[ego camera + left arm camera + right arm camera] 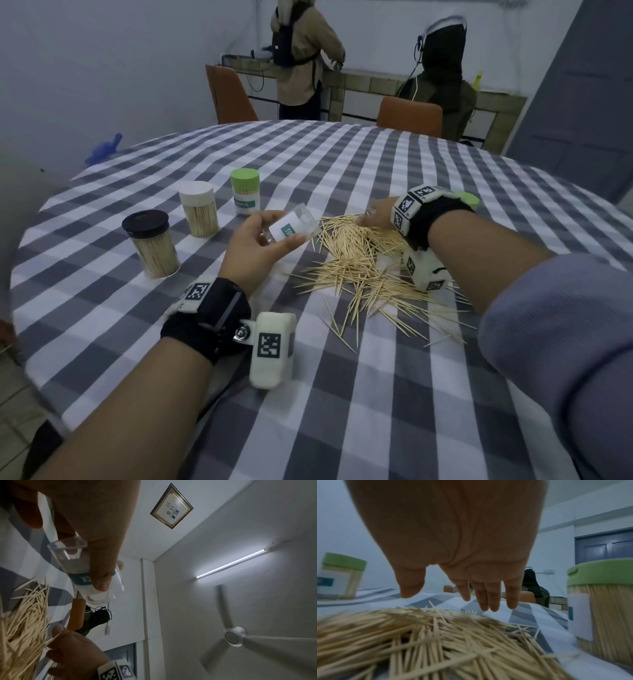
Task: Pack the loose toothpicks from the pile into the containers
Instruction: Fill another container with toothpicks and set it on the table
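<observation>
The loose toothpicks (363, 270) are spread in a wide pile on the checked table (342, 161), in front of the person and a little to the right, their long axes pointing every way. Just beside the pile's far left edge an empty clear container (294, 228) is held tilted above the table, its open mouth turned right toward the sticks and its base toward the palm. It is gripped by the left hand (255, 245), thumb and fingers curled round its labelled wall. The right hand (375, 217) is stretched over the far edge of the pile, fingers (483, 601) straight and slightly spread, tips close to the cloth; nothing is seen pinched in it. The pile lies under and toward the person from this hand, so it is judged the nearer one for gathering, the container's mouth lying to its left.

Three capped, filled containers (197, 214) stand in a row left of the held one, and a fourth with a green lid (604, 601) stands just right of the pile.
</observation>
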